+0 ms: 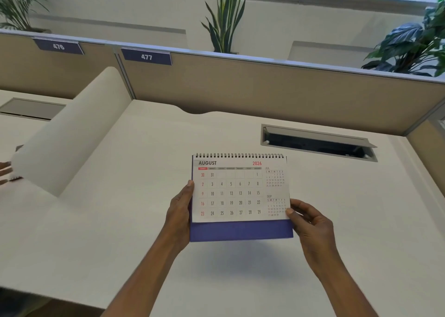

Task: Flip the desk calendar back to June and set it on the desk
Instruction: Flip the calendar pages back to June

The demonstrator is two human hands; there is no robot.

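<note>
Both hands up front, holding the calendar [239, 196] off the bench [120, 232]; its shadow sits on the surface below. Left hand [179, 217] clamps the left edge, thumb along the page side, fingers hidden behind. Right hand [310, 223] pinches the lower right corner, thumb tip on the page near the SEP mini-grid.

Top page reads AUGUST 2026, so June looks like two pages back. Nothing flipped yet by my read.

Handling: light item, card stand with purple base [240, 231], stiff enough to hold by one edge. Pages are thin and floppy, likely to slide together, so peel one at a time. Best to keep the left hand on the stand, free the right to lift the page from a bottom corner and swing it over the wire spiral [239, 155]. Don't yank; punched holes tear easily. Set down on the purple base, both feet flat.

Further out: open cable tray [317, 143] in the bench to the right, a white divider [72, 136] to the left, beige partition [265, 90] with tag 477 [146, 56], plants [226, 16] behind it.
</note>
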